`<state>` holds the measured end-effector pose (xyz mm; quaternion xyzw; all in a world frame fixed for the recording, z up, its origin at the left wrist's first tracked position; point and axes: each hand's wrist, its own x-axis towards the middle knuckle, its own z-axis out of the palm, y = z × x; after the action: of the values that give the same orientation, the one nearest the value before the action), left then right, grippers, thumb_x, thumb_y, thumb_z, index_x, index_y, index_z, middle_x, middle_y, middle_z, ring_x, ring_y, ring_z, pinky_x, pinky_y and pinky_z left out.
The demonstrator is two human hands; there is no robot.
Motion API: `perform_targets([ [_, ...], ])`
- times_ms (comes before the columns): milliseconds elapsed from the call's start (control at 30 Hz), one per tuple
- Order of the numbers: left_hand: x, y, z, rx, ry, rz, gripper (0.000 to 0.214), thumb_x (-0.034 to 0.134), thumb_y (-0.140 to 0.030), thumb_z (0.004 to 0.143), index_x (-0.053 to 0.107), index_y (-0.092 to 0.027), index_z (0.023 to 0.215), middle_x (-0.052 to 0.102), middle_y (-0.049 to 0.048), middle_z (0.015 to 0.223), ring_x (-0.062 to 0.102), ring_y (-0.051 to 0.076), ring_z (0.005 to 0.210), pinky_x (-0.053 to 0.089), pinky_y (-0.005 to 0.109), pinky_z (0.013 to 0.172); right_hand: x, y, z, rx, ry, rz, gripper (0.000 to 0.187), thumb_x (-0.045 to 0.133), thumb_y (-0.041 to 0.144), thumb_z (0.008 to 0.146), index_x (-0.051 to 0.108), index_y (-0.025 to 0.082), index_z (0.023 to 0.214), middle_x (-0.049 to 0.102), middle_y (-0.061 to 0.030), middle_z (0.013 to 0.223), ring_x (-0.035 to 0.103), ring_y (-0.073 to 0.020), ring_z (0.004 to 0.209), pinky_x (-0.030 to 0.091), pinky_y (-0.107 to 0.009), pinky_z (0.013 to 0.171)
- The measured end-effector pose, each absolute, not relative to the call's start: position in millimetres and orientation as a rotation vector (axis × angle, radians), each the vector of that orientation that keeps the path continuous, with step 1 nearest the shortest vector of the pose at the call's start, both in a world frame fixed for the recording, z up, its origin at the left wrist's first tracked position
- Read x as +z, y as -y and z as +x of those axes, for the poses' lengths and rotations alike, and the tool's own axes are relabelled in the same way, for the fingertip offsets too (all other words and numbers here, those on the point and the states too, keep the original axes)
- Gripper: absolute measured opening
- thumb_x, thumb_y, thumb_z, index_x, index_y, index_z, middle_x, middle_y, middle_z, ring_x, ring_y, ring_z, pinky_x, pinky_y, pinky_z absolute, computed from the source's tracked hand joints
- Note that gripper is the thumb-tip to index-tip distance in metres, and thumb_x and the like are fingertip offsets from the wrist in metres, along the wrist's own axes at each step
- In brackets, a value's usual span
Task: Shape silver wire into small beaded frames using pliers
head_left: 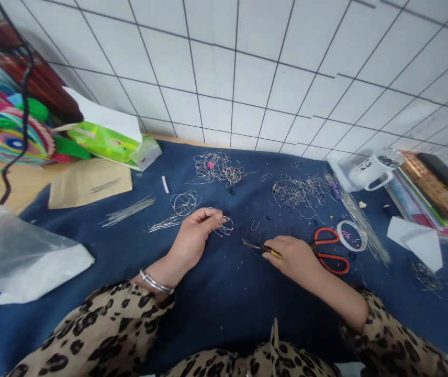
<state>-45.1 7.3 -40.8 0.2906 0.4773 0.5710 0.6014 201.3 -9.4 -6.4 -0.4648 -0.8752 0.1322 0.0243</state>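
Wire loop (231, 229) pinched in left hand (192, 236); right hand (292, 259) grips pliers (257, 246), clear of it at 4 o'clock.
Looks mid-shaping; next move needs steady pinch.

The light is soft and fairly bright, but I can't tell just where it comes from. The white wall (263, 78) is the brightest part, with a pale shiny patch on its right side. The blue cloth (216, 283) is much darker, and it is darkest low down in the middle. Little shines show on the bracelet (155, 283) and the plastic bag (31, 246). Everything is a bit fuzzy, so the thin wire loop (231, 225) and the pliers (266, 248) are hard to see well. Near the sides, the toy (12, 139) and the books (424, 199) look smeary and stretched. The wall's lines lean, and some break.
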Motion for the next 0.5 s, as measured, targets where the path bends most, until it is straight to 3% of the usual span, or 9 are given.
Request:
perform_targets([
  [267,-37,-6,-44,1.279,-1.077,0.699,0.014,0.071,-0.023,0.070,0.065,-0.015,0.079,0.066,0.0044,0.094,0.063,0.015,0.081,0.045,0.028,0.079,12,-7,209,1.068,2.326,-1.522,0.021,0.055,0.035,0.082,0.067,0.023,0.093,0.067,0.0011,0.086,0.061,-0.0137,0.075,0.042,-0.022,0.067],
  [500,-25,-2,-39,1.297,-1.032,0.705,0.011,0.069,-0.023,0.072,0.064,-0.015,0.077,0.065,0.0048,0.095,0.063,0.016,0.082,0.045,0.029,0.079,16,-11,198,1.297,2.026,-1.478,0.026,0.056,0.040,0.079,0.068,0.019,0.091,0.061,0.0008,0.072,0.053,-0.0123,0.064,0.039,-0.022,0.059],
])
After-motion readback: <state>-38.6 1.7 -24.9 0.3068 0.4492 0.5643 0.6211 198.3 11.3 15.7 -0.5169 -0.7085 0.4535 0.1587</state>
